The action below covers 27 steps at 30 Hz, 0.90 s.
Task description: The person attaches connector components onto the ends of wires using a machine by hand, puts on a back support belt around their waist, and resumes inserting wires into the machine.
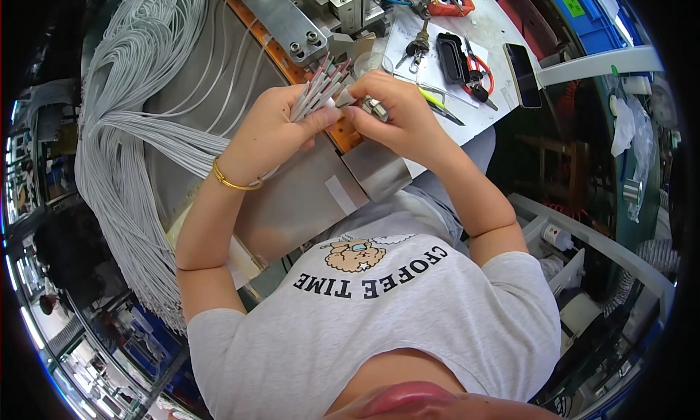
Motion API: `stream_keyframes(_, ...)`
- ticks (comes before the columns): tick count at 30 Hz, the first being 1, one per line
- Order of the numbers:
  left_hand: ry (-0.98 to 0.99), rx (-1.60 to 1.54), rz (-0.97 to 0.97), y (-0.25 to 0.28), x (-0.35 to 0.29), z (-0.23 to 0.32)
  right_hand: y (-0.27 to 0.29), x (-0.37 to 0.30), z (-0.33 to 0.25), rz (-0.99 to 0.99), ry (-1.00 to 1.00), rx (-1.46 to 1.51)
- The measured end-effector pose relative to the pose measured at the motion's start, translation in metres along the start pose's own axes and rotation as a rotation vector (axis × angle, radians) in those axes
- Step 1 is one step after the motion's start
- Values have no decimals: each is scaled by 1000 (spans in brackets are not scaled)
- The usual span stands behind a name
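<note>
My left hand (278,127) is closed around a bundle of thin grey cables (315,93), whose cut ends show red and white wires fanning upward past the fingers. Beside it, my right hand (405,115) is closed, with thumb and forefinger pinched on a small pale piece (345,98) close to the cable ends. Small silvery metal connectors (376,109) show in the curl of that same hand. Fingers partly cover the spot where the two hands meet. From the left hand the cables run back to a large grey cable heap (138,63) at the left.
A steel machine plate with bolts (288,19) and an orange strip (348,137) lie just ahead of my hands. Toward the right are a clear round dish (374,61), keys (417,47), a black case (452,58), red-handled scissors (477,77), a phone (522,76) and a red tray (453,9).
</note>
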<state>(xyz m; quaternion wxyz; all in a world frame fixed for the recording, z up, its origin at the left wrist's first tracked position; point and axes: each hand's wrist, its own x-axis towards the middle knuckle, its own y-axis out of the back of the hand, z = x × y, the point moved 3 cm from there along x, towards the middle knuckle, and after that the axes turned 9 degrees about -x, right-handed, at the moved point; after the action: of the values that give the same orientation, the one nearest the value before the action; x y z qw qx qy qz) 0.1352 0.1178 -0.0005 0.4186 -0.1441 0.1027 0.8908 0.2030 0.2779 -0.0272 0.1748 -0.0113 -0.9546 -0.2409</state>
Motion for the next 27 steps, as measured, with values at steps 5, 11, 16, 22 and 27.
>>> stream_keyframes(5,79,-42,-4,2,0,-1,2,1,-4,23,91,-110)
stream_keyframes(11,6,-43,27,-3,1,-5,-4,1,2,-76,-323,432)
stream_keyframes(16,-95,-115,69,-4,2,-7,-14,-5,12,16,-424,507)
stream_keyframes(22,1,-233,69,-4,4,-14,-6,-1,-5,243,88,-149)
stream_keyframes(27,-27,-156,82,-6,3,-8,-5,-2,4,257,-43,-106)
